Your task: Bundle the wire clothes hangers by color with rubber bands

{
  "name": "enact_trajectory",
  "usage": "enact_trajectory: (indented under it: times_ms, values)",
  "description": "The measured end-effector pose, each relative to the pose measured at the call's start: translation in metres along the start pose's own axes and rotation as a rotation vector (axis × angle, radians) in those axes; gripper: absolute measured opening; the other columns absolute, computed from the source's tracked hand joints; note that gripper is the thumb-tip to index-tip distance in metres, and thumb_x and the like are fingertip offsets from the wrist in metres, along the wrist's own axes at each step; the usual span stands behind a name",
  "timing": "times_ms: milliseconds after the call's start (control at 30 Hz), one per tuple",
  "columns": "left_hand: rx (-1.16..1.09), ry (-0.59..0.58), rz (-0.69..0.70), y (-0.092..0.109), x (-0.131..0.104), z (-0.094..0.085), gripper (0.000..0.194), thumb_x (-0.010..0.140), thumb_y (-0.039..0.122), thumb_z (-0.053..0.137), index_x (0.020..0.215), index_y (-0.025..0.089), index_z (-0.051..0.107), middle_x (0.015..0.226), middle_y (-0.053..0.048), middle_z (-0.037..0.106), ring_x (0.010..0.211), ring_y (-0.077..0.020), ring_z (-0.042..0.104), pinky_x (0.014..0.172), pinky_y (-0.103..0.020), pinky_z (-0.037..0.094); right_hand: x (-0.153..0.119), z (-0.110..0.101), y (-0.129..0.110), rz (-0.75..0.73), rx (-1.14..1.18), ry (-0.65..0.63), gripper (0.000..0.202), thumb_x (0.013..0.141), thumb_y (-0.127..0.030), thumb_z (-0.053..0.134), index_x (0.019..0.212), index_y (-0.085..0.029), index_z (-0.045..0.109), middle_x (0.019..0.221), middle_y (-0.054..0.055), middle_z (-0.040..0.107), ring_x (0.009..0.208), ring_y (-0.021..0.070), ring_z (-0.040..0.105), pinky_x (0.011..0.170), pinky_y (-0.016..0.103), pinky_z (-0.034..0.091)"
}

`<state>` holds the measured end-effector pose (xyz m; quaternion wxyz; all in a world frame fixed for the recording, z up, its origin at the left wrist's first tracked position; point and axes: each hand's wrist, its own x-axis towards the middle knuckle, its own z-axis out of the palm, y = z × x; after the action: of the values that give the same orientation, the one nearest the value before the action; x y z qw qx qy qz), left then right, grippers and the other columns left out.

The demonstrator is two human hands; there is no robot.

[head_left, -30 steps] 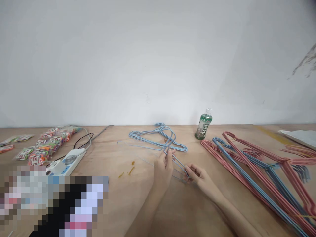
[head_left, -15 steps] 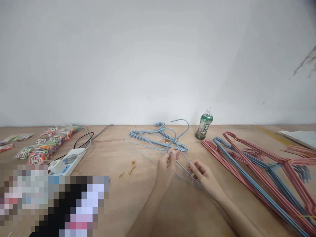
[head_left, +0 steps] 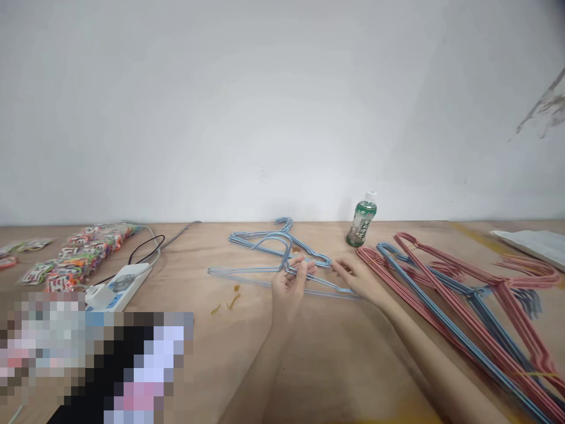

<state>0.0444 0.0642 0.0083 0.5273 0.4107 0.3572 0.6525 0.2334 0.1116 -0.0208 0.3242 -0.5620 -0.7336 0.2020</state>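
Plywood bench (head_left: 318, 365) spans the whole view below a plain white wall (head_left: 282, 106). Largest on it is the heap of pink and blue wire hangers (head_left: 477, 300) fanned out at the right. Left of that lies a small stack of blue hangers (head_left: 265, 241) near the bench's far edge, and against its near side one blue hanger (head_left: 247, 274) lies flat in front of the person. The left hand (head_left: 289, 282) pinches that hanger at its neck, fingers closed round the wire. The right hand (head_left: 355, 277) rests on its right shoulder, fingers curled on the wire. A white power strip (head_left: 117, 285) and packets of coloured bands (head_left: 79, 259) lie far left; a green bottle (head_left: 362, 221) stands behind.
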Motion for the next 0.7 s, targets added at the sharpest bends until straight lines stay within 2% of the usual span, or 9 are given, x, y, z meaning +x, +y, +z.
enact_trajectory:
  times_ms: [133, 267, 367, 500, 700]
  values:
    - [-0.018, 0.004, 0.008, 0.005, 0.001, 0.001, 0.043, 0.072, 0.047, 0.071, 0.095, 0.012, 0.065, 0.097, -0.015, 0.074, 0.09, -0.025, 0.071, 0.088, -0.039, 0.055, 0.045, 0.018, 0.018, -0.021, -0.191, 0.054, 0.021, 0.084, -0.038, 0.057, 0.087, -0.017, 0.063, 0.083, 0.006, 0.067, 0.076, 0.0196, 0.061, 0.073, 0.03, 0.045]
    - [-0.023, -0.003, -0.004, 0.011, 0.0, 0.001, 0.045, 0.074, 0.05, 0.068, 0.095, 0.01, 0.065, 0.096, -0.016, 0.074, 0.088, -0.0257, 0.071, 0.083, -0.039, 0.056, 0.064, 0.043, 0.027, -0.087, -0.334, 0.101, 0.013, 0.088, -0.024, 0.053, 0.082, -0.016, 0.062, 0.09, 0.009, 0.064, 0.086, 0.02, 0.059, 0.077, 0.028, 0.041]
    - [-0.033, -0.002, -0.043, 0.015, -0.001, 0.0, 0.042, 0.077, 0.047, 0.066, 0.097, 0.01, 0.064, 0.096, -0.016, 0.073, 0.087, -0.0248, 0.071, 0.082, -0.038, 0.056, 0.063, 0.053, 0.032, -0.124, -0.406, 0.138, 0.015, 0.09, -0.018, 0.047, 0.081, -0.016, 0.06, 0.091, 0.011, 0.062, 0.088, 0.0212, 0.057, 0.079, 0.029, 0.039]
    - [-0.044, -0.014, -0.081, 0.017, -0.003, -0.001, 0.034, 0.078, 0.038, 0.066, 0.099, 0.011, 0.063, 0.096, -0.013, 0.074, 0.087, -0.0227, 0.071, 0.082, -0.036, 0.055, 0.055, 0.052, 0.033, -0.148, -0.451, 0.207, 0.018, 0.092, -0.017, 0.043, 0.08, -0.017, 0.056, 0.09, 0.011, 0.062, 0.086, 0.0214, 0.056, 0.076, 0.029, 0.038]
    - [-0.067, 0.005, -0.102, 0.018, -0.002, -0.002, 0.03, 0.077, 0.031, 0.067, 0.099, 0.011, 0.063, 0.097, -0.013, 0.074, 0.091, -0.0235, 0.07, 0.085, -0.037, 0.054, 0.037, 0.037, 0.032, -0.075, -0.429, 0.375, 0.018, 0.095, -0.021, 0.033, 0.093, -0.018, 0.051, 0.068, 0.003, 0.06, 0.054, 0.0166, 0.052, 0.052, 0.026, 0.029]
